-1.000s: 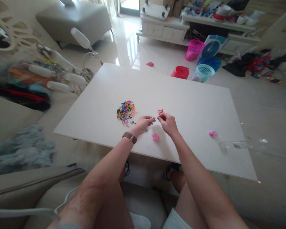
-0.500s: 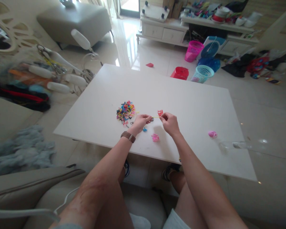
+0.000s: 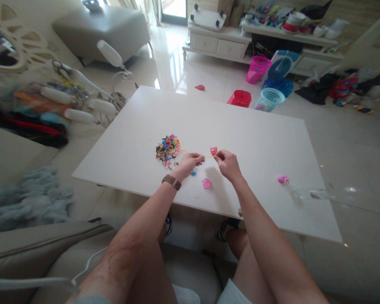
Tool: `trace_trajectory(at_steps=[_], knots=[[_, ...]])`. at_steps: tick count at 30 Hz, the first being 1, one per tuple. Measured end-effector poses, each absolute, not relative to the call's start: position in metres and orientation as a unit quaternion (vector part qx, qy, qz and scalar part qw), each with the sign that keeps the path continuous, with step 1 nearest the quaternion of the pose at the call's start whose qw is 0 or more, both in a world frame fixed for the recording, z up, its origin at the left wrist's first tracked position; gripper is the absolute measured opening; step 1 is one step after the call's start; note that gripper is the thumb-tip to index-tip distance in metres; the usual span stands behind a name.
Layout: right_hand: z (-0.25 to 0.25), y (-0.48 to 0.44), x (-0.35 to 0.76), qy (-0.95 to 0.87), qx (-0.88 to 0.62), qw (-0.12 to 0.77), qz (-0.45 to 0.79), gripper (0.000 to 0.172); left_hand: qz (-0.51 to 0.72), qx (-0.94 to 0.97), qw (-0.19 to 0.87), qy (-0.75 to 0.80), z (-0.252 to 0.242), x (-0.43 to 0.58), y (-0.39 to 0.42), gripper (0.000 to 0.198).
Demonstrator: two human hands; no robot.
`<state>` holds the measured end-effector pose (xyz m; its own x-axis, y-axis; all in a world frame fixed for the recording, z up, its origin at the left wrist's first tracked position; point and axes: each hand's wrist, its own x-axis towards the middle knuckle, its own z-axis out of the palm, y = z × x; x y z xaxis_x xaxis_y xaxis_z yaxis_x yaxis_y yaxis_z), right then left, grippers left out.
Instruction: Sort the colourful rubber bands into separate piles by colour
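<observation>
My left hand (image 3: 190,162) and my right hand (image 3: 227,162) hover just above the white table (image 3: 256,135), both pinched on the ends of a thin yellow rubber band (image 3: 209,156) stretched between them. A heap of mixed-colour small bands (image 3: 167,148) lies to the left of my left hand. A small red cluster (image 3: 213,150) sits just beyond my fingers. A pink cluster (image 3: 206,183) and a blue band (image 3: 193,172) lie on the table below my hands. A brown watch strap is on my left wrist.
A pink lump (image 3: 283,180) and a clear plastic bottle (image 3: 316,194) lie at the table's right. On the floor beyond stand a red tub (image 3: 239,98), a pink basket (image 3: 257,69) and a teal basket (image 3: 270,99). A grey sofa and cluttered rack are at left.
My hands have drawn a little apart, and the yellow band now shows stretched between them. The view has shifted slightly.
</observation>
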<state>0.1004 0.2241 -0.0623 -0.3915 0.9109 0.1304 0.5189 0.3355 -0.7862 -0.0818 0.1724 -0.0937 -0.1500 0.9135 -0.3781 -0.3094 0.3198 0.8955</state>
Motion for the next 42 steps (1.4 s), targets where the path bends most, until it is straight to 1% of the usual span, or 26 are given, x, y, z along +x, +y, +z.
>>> trace_trajectory(at_steps=[3,7,10,13,17,23,25,28,31,34,38,42], knots=[[-0.068,0.224,0.098,-0.776,-0.449,0.273,0.349,0.012,0.508,0.272,0.623,0.529,-0.093,-0.075,0.171,0.015],[-0.073,0.238,0.115,-0.734,-0.528,0.284,0.320,0.014,0.533,0.174,0.646,0.518,-0.086,-0.079,0.172,0.011],[-0.083,0.248,0.132,-0.715,-0.584,0.253,0.291,0.013,0.548,0.083,0.661,0.506,-0.080,-0.083,0.174,0.018],[-0.098,0.251,0.140,-0.718,-0.607,0.205,0.272,0.012,0.549,0.028,0.681,0.484,-0.075,-0.082,0.174,0.022],[-0.111,0.249,0.142,-0.731,-0.619,0.158,0.239,0.013,0.546,0.008,0.698,0.463,-0.073,-0.079,0.173,0.029],[-0.105,0.249,0.143,-0.747,-0.617,0.112,0.221,0.020,0.536,0.012,0.708,0.459,-0.077,-0.081,0.173,0.035],[-0.099,0.250,0.144,-0.747,-0.620,0.115,0.212,0.022,0.533,0.012,0.711,0.458,-0.078,-0.082,0.173,0.037],[-0.088,0.249,0.142,-0.744,-0.610,0.158,0.220,0.024,0.530,0.013,0.716,0.455,-0.078,-0.082,0.172,0.038],[-0.077,0.242,0.133,-0.741,-0.576,0.215,0.271,0.023,0.524,0.018,0.724,0.449,-0.077,-0.080,0.172,0.039],[-0.071,0.231,0.118,-0.765,-0.494,0.256,0.325,0.017,0.511,0.031,0.744,0.429,-0.076,-0.077,0.172,0.041],[-0.074,0.217,0.103,-0.811,-0.392,0.260,0.347,0.012,0.485,0.043,0.772,0.410,-0.077,-0.072,0.170,0.044],[-0.079,0.212,0.097,-0.814,-0.383,0.249,0.358,0.007,0.472,0.053,0.778,0.411,-0.078,-0.067,0.169,0.043]])
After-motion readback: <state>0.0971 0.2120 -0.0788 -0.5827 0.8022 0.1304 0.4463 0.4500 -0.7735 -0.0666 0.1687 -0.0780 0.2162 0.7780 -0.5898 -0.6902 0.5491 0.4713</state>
